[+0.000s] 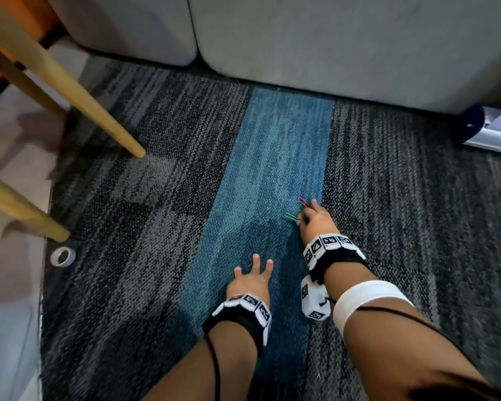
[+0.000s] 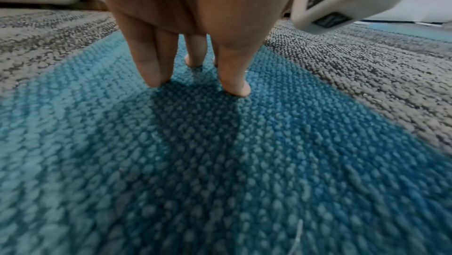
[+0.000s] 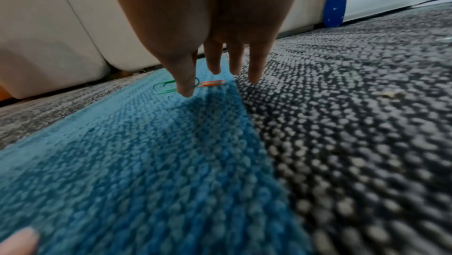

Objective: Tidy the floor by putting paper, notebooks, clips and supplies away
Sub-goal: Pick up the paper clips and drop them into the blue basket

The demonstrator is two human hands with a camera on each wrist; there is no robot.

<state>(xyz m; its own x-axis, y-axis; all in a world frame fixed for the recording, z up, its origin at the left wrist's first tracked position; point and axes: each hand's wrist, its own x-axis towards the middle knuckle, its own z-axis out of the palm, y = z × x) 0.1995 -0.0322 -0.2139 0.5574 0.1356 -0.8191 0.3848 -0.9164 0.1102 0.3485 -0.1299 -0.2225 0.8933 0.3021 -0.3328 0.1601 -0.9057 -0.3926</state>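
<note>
Two paper clips lie on the blue carpet strip [image 1: 261,175]: a green clip [image 1: 292,217] [image 3: 164,87] and a red-orange clip [image 1: 302,202] [image 3: 212,83]. My right hand [image 1: 314,218] [image 3: 215,69] hovers right over them with straight fingers pointing down. Its thumb tip covers the green clip's right end, and I see no pinch on either clip. My left hand [image 1: 252,277] [image 2: 193,60] is nearer to me on the same blue strip. Its fingers are spread, the tips rest on the carpet, and it holds nothing.
A roll of tape [image 1: 62,256] lies at the carpet's left edge beside two slanted wooden legs [image 1: 99,111] [image 1: 26,209]. Grey upholstered furniture [image 1: 330,39] closes off the far side. A blue disc [image 1: 472,124] on a metal rail sits at the far right.
</note>
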